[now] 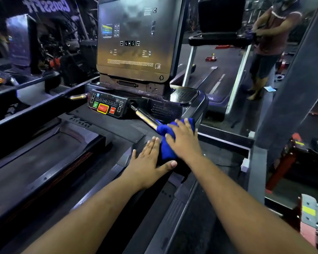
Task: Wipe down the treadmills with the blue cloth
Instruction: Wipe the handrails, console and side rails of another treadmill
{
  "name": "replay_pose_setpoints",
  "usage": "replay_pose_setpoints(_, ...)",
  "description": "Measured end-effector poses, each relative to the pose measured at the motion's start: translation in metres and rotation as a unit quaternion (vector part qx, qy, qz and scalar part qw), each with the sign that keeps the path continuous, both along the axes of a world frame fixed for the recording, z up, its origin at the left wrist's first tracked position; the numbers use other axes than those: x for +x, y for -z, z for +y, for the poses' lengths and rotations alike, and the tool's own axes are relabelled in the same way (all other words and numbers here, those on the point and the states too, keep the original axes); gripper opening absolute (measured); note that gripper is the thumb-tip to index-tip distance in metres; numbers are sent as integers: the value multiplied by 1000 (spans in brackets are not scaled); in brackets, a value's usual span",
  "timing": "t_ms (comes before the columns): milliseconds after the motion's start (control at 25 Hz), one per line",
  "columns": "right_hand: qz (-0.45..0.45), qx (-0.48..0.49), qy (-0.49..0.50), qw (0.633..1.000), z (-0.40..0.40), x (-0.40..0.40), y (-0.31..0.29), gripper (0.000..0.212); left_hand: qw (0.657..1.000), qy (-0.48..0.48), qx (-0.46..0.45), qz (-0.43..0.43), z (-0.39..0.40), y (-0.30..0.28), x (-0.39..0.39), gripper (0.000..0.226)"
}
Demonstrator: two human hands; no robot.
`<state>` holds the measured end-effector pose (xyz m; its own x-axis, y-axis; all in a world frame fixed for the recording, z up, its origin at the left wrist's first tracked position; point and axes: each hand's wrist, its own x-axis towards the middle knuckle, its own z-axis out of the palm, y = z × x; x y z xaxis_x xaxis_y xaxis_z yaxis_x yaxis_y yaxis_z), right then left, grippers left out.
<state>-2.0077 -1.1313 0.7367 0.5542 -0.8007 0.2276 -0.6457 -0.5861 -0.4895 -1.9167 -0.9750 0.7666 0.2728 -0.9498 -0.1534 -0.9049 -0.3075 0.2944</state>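
Blue cloth (pixel 165 142) lies bunched over the right handrail (pixel 145 117) of the treadmill (pixel 66 143), at the near end of the rail's chrome section, just below and to the right of the control panel (pixel 106 105). The right hand (pixel 184 142) lies flat on top of the cloth, its fingers (pixel 173 128) straight and spread, pressing down without curling round the fabric. The left hand (pixel 147 165) rests just beside the cloth, on the rail side nearer the belt; its fingers are straight and close together, the thumb extended toward the cloth's lower edge, and it grips nothing. Both forearms reach in from the near edge of the view.

The control panel carries a green button, a large red button with a yellow border and a smaller red button. Directly above the control panel stands the dark console screen (pixel 136 37). Beyond the console, to the right, a mirror (pixel 246 52) shows a standing person and a second treadmill.
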Motion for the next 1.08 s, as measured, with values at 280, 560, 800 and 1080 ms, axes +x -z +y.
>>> replay_pose_setpoints(280, 0, 27, 2, 1000, -46, -12, -6, 54, 999, 43, 3, -14, -10, -3, 7, 106)
replay_pose_setpoints(560, 2, -90, -1, 996, -39, -7, -23, 43, 996, 67, -63, 7, -41, -4, 41, 108)
replay_pose_setpoints(800, 23, -224, -85, 971, -95, 20, -53, 60, 998, 29, -63, -4, -95, -9, 68, 106)
replay_pose_setpoints(1080, 345, -108, -154, 919, -202, 82, -49, 84, 991, -29, -55, -121, -161, 9, 118, 109)
